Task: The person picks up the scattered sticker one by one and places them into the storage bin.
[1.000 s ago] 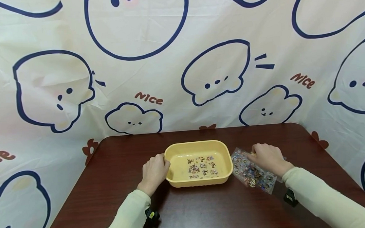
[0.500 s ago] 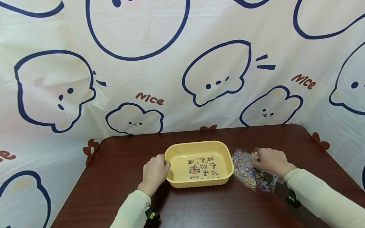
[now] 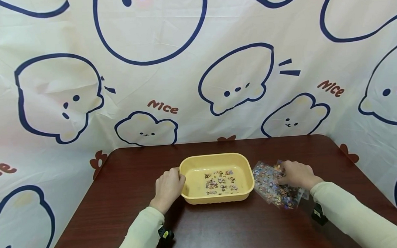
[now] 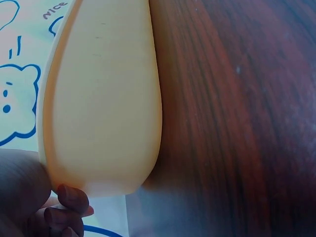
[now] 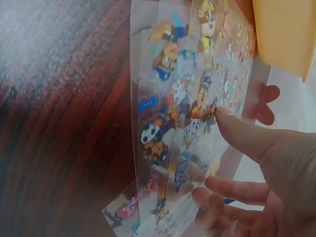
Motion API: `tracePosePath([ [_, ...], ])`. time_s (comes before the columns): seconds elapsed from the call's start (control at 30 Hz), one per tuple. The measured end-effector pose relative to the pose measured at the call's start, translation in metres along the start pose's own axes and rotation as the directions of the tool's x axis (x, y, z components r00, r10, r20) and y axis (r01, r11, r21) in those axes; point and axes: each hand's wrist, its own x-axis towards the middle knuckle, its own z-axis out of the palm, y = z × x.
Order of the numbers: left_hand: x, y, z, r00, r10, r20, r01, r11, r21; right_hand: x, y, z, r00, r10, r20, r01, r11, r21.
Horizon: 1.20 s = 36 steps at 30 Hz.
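Note:
In the head view, my left hand [image 3: 168, 188] grips the left end of a yellow plastic basin [image 3: 218, 199]. The left wrist view has the curled fingers [image 4: 73, 198] at the rim of the basin's long wall [image 4: 103, 108]. Sticker sheets [image 3: 265, 182] with small colourful cartoon figures lie inside the basin and in a loose, see-through stack to its right. My right hand [image 3: 296, 174] holds the stack near its far right edge. In the right wrist view, the thumb [image 5: 242, 129] presses the fanned sticker sheets [image 5: 163, 123], with the other fingers bent at their edge.
The dark brown wooden table [image 3: 223, 230] extends around the basin to rounded far corners. Behind it hangs a white cloth [image 3: 170, 81] printed with blue cartoon outlines. Each wrist bears a black device [image 3: 165, 233] at the sleeve.
My right hand has moved a little to the right along the sticker sheets, whose edges have shifted slightly. My left hand and the basin have stayed in place.

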Motion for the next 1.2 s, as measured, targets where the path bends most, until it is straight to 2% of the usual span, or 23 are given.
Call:
tracePosePath([
  [0.4, 0.000, 0.001, 0.000, 1.000, 0.001, -0.009, -0.001, 1.000, 0.002, -0.001, 0.003, -0.001, 0.999, 0.030, 0.040, -0.033, 0.995, 0.095],
  [0.63, -0.001, 0.002, -0.001, 1.000, -0.006, -0.008, 0.006, 1.000, 0.000, 0.000, 0.003, -0.002, 0.998, 0.046, 0.051, -0.051, 0.993, 0.102],
  [1.2, 0.000, 0.001, 0.000, 1.000, 0.008, -0.022, -0.008, 1.000, 0.006, 0.004, 0.010, -0.002, 0.997, 0.030, 0.066, -0.042, 0.982, 0.186],
])
